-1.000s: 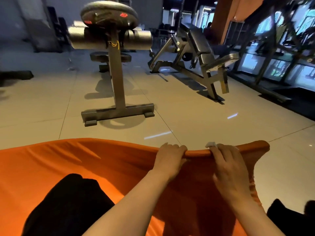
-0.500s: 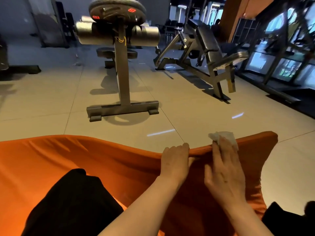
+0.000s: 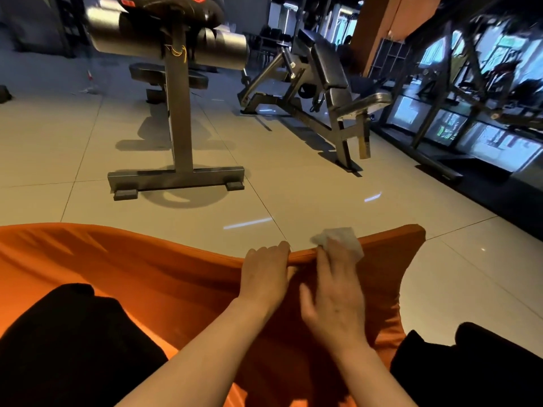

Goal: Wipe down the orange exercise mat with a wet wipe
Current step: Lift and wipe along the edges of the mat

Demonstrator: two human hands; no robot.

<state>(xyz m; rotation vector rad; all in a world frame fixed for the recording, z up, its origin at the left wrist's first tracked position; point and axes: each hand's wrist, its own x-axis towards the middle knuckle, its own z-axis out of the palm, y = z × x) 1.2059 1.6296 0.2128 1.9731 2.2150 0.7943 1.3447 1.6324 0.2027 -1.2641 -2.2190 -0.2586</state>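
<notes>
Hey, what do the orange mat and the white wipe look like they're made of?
The orange mat looks like foam under a matte, stretchy cover: it sags and creases. The white wipe seems thin nonwoven cloth, crumpled under the right hand. The left hand grips the mat's edge.

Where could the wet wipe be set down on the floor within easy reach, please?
Bare tile lies right of the orange mat's far corner. Another free patch runs between the mat's far edge and the steel stand. The mat's edge is crowded: the left hand grips it and the right hand presses the wipe there.
</notes>
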